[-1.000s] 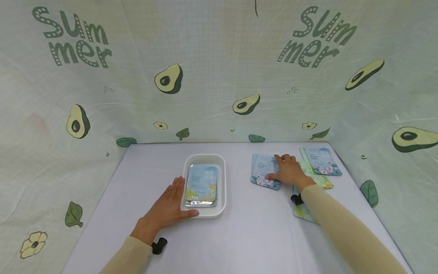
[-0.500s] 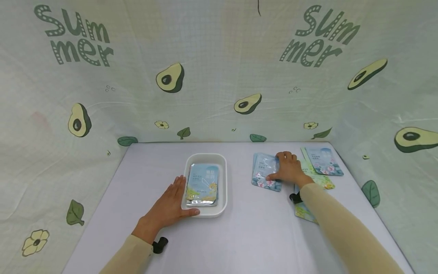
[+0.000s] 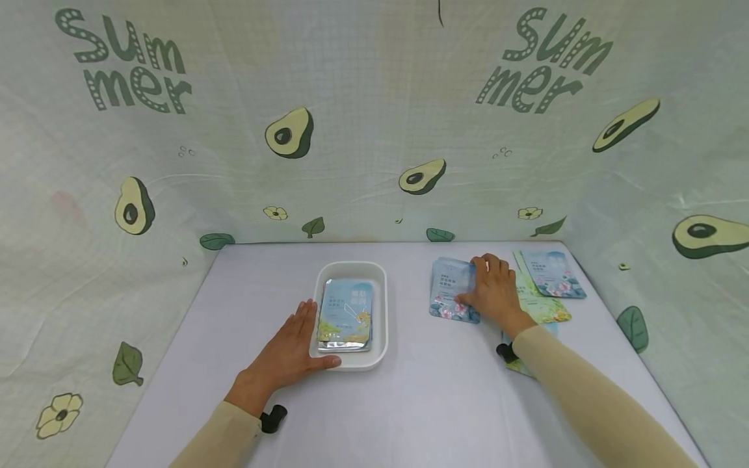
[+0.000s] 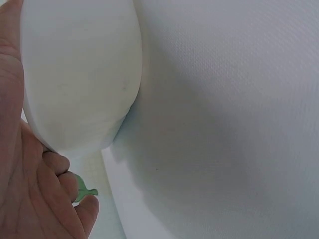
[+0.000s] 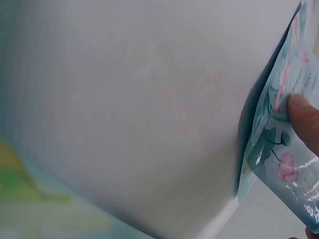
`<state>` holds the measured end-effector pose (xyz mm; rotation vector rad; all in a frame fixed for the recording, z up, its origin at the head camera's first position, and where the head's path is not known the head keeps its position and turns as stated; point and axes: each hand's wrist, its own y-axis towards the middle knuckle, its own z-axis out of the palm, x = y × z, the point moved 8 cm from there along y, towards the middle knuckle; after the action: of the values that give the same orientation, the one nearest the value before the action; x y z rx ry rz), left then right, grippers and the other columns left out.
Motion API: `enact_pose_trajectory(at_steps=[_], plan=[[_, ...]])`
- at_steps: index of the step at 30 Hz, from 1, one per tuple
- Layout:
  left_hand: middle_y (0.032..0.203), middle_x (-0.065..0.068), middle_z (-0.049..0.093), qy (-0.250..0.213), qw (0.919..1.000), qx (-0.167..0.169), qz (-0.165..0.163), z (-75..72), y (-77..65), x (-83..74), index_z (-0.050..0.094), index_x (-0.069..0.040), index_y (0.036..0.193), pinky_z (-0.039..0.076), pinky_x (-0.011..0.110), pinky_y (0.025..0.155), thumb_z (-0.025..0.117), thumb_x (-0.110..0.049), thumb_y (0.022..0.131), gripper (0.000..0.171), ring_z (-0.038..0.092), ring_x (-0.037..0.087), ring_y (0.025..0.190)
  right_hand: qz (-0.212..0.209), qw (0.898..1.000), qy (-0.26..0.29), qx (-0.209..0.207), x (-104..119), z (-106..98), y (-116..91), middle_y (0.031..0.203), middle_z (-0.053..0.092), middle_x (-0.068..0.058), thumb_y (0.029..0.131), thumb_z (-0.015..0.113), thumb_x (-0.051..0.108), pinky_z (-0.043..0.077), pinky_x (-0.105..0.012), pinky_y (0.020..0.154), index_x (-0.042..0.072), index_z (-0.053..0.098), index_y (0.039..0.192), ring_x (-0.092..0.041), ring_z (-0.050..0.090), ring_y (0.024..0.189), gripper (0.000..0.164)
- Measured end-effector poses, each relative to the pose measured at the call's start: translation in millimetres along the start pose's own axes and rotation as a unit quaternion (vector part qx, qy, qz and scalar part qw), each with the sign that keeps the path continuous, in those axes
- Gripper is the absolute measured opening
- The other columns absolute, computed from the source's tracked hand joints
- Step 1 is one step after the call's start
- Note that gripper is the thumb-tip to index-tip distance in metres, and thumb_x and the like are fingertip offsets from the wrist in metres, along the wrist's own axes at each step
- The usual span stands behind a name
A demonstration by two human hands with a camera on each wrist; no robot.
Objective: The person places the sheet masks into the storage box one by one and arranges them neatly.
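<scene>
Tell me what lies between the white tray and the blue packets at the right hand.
Only bare tabletop lies between the white tray and the blue packets; the head view shows it.

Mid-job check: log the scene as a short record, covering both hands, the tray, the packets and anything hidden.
Left hand: fingers along the left side of the white tray, thumb at its near rim
Right hand: holds flowered blue packets, thumb on their face
Tray contents: stacked packets, a blue-and-yellow one on top, silver edge showing below
Far right: another flowered packet, overlapping a green packet
Hidden: part of a packet under the right forearm; exact stack counts cannot be told
</scene>
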<state>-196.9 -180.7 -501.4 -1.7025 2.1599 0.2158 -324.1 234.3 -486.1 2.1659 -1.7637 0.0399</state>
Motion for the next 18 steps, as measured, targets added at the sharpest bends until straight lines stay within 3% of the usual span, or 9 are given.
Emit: enact_pose_trajectory(at_steps=[4,7,13,18], plan=[[0.177,0.018,0.011,0.002,1.0000,0.001,0.000,0.3,-0.4,-0.1,0.008,0.000,0.169,0.019,0.054,0.132,0.073,-0.077,0.082,0.133,0.012,0.037,0.164,0.018,0.998,0.055,0.009,-0.2,2.5,-3.5,0.149,0.031,-0.031,0.088,0.089,0.033,0.049,-0.059,0.094,0.002,0.037,0.146,-0.046,0.049,0.112,0.084],[0.177,0.018,0.011,0.005,1.0000,0.002,0.000,0.1,-0.5,0.3,0.007,0.000,0.169,0.019,0.053,0.132,0.071,-0.080,0.082,0.134,0.012,0.037,0.164,0.034,0.992,0.120,0.025,0.3,5.0,-4.7,0.146,0.035,-0.031,0.095,0.082,0.026,0.054,-0.055,0.087,0.006,0.033,0.150,-0.042,0.056,0.100,0.077],[0.177,0.019,0.012,0.011,0.9999,0.002,0.000,-0.4,0.0,0.7,0.009,0.000,0.168,0.020,0.053,0.133,0.068,-0.084,0.081,0.135,0.012,0.037,0.164,0.062,0.977,0.200,0.049,1.0,8.2,-1.4,0.145,0.056,-0.033,0.098,0.077,0.018,0.052,-0.063,0.100,0.017,0.033,0.159,-0.045,0.064,0.113,0.075],[0.177,0.019,0.012,0.013,0.9999,0.003,0.001,0.3,0.6,-1.3,0.008,0.001,0.168,0.020,0.052,0.133,0.066,-0.085,0.081,0.135,0.011,0.037,0.164,0.099,0.961,0.253,0.060,3.2,5.8,1.3,0.144,0.059,-0.032,0.102,0.071,0.018,0.058,-0.053,0.091,0.018,0.046,0.154,-0.042,0.066,0.114,0.057]])
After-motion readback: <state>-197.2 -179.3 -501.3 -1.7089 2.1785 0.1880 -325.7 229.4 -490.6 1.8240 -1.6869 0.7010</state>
